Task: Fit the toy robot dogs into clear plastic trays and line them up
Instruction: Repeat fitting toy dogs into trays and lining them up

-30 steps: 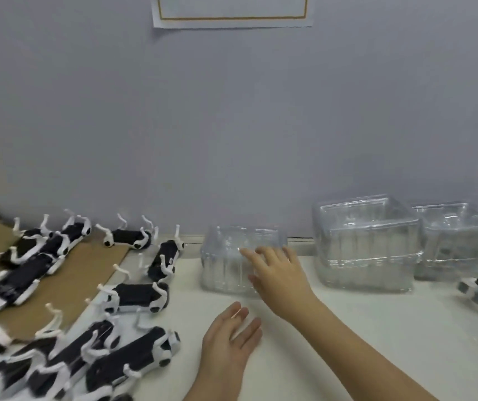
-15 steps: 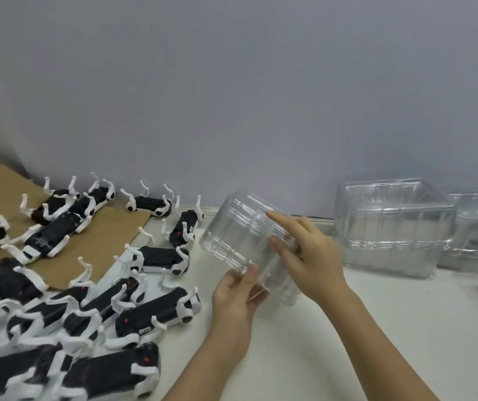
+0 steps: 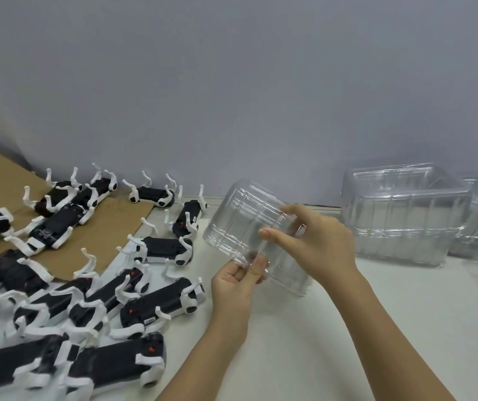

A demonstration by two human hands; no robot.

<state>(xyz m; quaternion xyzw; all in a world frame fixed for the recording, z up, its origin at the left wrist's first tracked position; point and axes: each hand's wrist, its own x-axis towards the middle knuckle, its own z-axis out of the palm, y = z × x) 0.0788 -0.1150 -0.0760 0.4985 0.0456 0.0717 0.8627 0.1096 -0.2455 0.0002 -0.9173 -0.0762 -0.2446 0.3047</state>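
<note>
Pinching the flimsy, light-looking tray (image 3: 240, 224) with left hand (image 3: 233, 287) and right hand (image 3: 318, 241), probably best held gently by the stiffer rim.

Looking like a packing station in a small factory or assembly workshop — showing in many identical black-and-white toy robot dogs (image 3: 159, 305) lying legs-up in a crowd across a plain white table (image 3: 463, 328), some resting on a flat cardboard sheet (image 3: 122, 215) — and in stacks of nested clear plastic trays (image 3: 399, 221) standing against a bare grey wall (image 3: 232, 82).
</note>
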